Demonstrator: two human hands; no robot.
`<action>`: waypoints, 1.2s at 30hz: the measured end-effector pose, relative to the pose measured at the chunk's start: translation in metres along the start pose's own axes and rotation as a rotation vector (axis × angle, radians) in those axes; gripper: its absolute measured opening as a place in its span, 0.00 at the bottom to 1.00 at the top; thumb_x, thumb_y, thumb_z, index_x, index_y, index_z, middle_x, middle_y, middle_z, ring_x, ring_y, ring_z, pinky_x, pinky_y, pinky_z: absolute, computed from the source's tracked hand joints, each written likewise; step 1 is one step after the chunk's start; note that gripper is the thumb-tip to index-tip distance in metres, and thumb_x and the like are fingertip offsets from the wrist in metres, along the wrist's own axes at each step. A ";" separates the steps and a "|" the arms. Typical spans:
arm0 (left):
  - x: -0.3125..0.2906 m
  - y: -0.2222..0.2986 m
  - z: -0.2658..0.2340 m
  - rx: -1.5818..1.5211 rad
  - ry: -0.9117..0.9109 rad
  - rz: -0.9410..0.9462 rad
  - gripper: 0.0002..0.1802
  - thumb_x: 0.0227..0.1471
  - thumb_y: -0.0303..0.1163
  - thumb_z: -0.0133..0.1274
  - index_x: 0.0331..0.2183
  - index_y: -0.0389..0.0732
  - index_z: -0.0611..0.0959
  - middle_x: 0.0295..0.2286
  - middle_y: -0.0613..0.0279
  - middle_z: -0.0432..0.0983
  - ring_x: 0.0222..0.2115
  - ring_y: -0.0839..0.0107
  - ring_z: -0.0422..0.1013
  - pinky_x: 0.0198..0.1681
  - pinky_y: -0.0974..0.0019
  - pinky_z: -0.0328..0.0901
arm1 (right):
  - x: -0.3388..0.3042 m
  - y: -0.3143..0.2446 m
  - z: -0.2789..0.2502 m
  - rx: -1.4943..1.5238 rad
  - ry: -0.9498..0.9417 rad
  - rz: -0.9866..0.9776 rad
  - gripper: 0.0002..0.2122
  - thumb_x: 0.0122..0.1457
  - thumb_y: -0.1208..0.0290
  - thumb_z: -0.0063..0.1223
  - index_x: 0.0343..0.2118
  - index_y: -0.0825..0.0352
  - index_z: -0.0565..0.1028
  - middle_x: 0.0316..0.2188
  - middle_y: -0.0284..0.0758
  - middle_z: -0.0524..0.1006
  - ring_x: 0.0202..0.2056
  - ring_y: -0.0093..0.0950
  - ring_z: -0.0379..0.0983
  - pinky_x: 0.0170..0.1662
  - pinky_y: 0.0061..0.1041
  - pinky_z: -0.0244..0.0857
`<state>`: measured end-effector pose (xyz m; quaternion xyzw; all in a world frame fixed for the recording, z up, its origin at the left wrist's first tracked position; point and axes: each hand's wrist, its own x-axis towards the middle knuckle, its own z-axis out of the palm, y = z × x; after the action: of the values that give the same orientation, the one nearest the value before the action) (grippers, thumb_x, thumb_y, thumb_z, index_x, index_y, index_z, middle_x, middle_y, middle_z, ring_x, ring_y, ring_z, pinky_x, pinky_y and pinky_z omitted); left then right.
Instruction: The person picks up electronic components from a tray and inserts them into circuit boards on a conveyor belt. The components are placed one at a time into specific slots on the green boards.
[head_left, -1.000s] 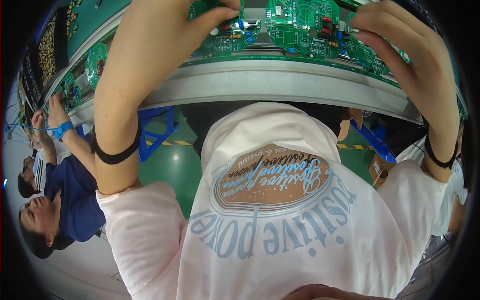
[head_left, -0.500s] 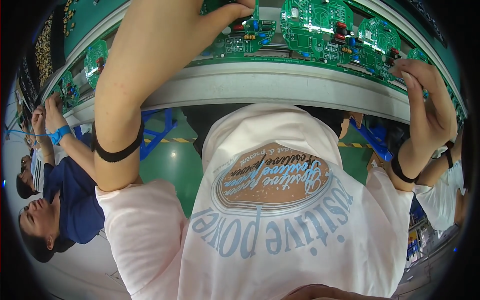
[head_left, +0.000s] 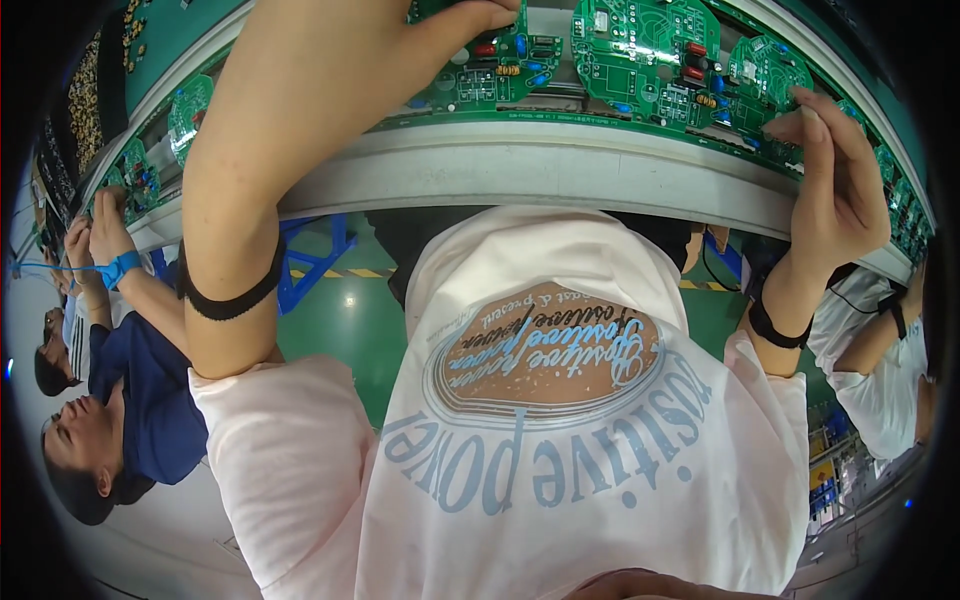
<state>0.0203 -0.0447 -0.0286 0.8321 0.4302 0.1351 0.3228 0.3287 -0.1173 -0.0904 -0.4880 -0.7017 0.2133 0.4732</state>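
The person's left hand [head_left: 375, 50] reaches in over the left circuit board [head_left: 488, 92], its upper part cut off by the top edge. The tips of thumb and forefinger come close together there; I cannot tell whether they pinch a component. Below them this green board carries a red component [head_left: 485, 50], blue disc capacitors [head_left: 537, 68] and a banded resistor [head_left: 508, 70].

The right hand [head_left: 842, 195] hangs at the near edge of the right circuit board [head_left: 765, 68], fingers bent and the thumb side turned toward the board. Whether the fingertips are clamped on something small, I cannot tell.

Between the 2 hands lies the middle circuit board [head_left: 630, 50], with 2 red parts near its right side. All 3 boards sit in a row just beyond a grey metal rail [head_left: 500, 168], which curves across the view; more green boards follow at the far left and far right.

A black band circles each of the person's arms below the white T-shirt [head_left: 590, 510] sleeves. At left, a co-worker in a navy top [head_left: 160, 400], wearing a blue wrist strap [head_left: 120, 267], has both hands near another board [head_left: 138, 172]. At right, another person in white [head_left: 880, 395] is partly visible. Under the rail, yellow-and-black tape crosses the green floor [head_left: 345, 335].
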 end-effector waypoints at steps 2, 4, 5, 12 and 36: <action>0.003 0.007 -0.003 0.028 0.014 0.056 0.05 0.47 0.17 0.62 0.31 0.31 0.83 0.29 0.51 0.81 0.30 0.57 0.78 0.35 0.61 0.72 | -0.001 0.003 -0.002 0.013 0.015 0.018 0.06 0.59 0.87 0.58 0.39 0.78 0.81 0.36 0.43 0.84 0.31 0.27 0.80 0.37 0.21 0.73; 0.001 0.010 -0.007 0.049 0.024 0.074 0.05 0.47 0.17 0.62 0.30 0.31 0.83 0.28 0.51 0.81 0.30 0.57 0.78 0.35 0.61 0.71 | -0.001 0.010 -0.011 0.011 0.009 0.022 0.07 0.64 0.86 0.53 0.42 0.80 0.80 0.37 0.46 0.83 0.31 0.28 0.81 0.37 0.23 0.78; 0.001 0.006 -0.006 0.030 -0.002 0.044 0.05 0.47 0.17 0.62 0.30 0.31 0.83 0.28 0.51 0.81 0.30 0.57 0.77 0.35 0.61 0.71 | -0.003 0.013 -0.012 0.002 0.009 0.029 0.08 0.66 0.85 0.51 0.44 0.81 0.79 0.38 0.47 0.83 0.31 0.29 0.82 0.37 0.24 0.80; 0.007 0.005 -0.006 0.037 -0.068 -0.001 0.05 0.47 0.17 0.62 0.30 0.31 0.83 0.27 0.51 0.80 0.29 0.58 0.77 0.34 0.61 0.70 | 0.002 0.014 -0.015 -0.006 0.005 0.011 0.08 0.66 0.85 0.51 0.43 0.81 0.80 0.36 0.47 0.83 0.31 0.28 0.82 0.37 0.24 0.79; -0.001 -0.008 0.005 -0.116 0.178 0.465 0.05 0.47 0.20 0.58 0.30 0.35 0.79 0.25 0.51 0.77 0.30 0.50 0.75 0.33 0.55 0.69 | 0.009 0.012 -0.017 -0.005 0.010 -0.016 0.08 0.66 0.85 0.52 0.43 0.81 0.80 0.37 0.47 0.83 0.31 0.27 0.82 0.36 0.23 0.79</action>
<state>0.0175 -0.0441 -0.0376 0.8735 0.2455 0.3029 0.2913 0.3485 -0.1065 -0.0878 -0.4847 -0.7037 0.2053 0.4772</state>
